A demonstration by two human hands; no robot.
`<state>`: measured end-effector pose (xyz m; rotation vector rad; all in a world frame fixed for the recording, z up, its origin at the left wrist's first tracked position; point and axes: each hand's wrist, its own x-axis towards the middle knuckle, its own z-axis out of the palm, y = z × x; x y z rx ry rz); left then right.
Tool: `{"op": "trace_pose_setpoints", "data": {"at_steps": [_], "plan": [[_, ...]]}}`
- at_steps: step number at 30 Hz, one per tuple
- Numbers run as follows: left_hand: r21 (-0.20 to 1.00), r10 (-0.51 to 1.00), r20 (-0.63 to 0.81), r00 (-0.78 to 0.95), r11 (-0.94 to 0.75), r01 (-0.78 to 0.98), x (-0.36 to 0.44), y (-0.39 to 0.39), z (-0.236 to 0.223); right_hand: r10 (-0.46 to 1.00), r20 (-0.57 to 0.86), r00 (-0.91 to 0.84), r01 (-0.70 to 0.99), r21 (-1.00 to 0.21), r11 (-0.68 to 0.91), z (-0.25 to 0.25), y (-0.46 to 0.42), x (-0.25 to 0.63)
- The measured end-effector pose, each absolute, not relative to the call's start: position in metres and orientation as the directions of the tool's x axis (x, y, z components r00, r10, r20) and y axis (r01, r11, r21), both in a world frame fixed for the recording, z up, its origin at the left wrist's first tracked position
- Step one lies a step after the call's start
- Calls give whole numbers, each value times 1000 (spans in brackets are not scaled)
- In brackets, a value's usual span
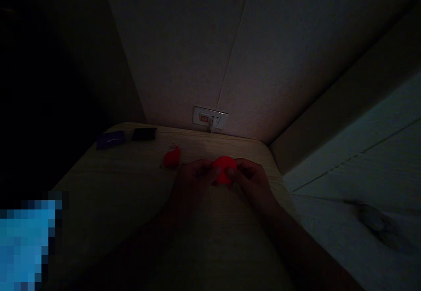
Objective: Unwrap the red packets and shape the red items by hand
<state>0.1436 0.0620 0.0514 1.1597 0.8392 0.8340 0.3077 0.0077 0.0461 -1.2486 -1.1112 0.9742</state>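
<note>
A bright red, flat round piece point(225, 166) is held between my two hands, just above the wooden tabletop. My left hand point(194, 179) pinches its left edge, thumb on the near face. On the opposite edge, my right hand point(252, 180) grips it the same way. The dim light hides what the red piece is made of. To the left of my left hand lies a small red bundle point(172, 157) with loose strands at its top.
A purple packet point(111, 139) and a dark flat item point(144, 134) lie at the table's point(210, 238) far left. Behind the table, a wall socket point(209, 118) holds a white plug. A blurred blue shape point(23, 243) fills the lower left corner.
</note>
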Motion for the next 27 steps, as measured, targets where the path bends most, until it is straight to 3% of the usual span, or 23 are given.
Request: {"op": "trace_pose_setpoints", "data": {"at_steps": [5, 13, 17, 20, 23, 25, 27], "plan": [[994, 889, -56, 455, 94, -61, 143, 62, 50, 972, 62, 227, 0, -998, 64, 44, 9, 308], [994, 867, -33, 497, 82, -78, 143, 61, 45, 959, 92, 269, 70, -995, 75, 45, 9, 308], [968, 878, -74, 473, 177, -178, 146, 60, 45, 929, 226, 292, 221, -961, 164, 48, 3, 306], [778, 853, -161, 496, 419, -469, 150, 58, 48, 815, 494, 303, 512, -806, 298, 53, -5, 298], [491, 763, -201, 614, 621, -610, 151, 56, 53, 703, 703, 107, 731, -535, 424, 56, -10, 282], [413, 724, -188, 664, 671, -615, 148, 56, 55, 652, 753, -87, 789, -348, 507, 57, -11, 269], [395, 712, -163, 683, 681, -616, 144, 59, 56, 631, 741, -228, 788, -240, 567, 59, -12, 259]]}}
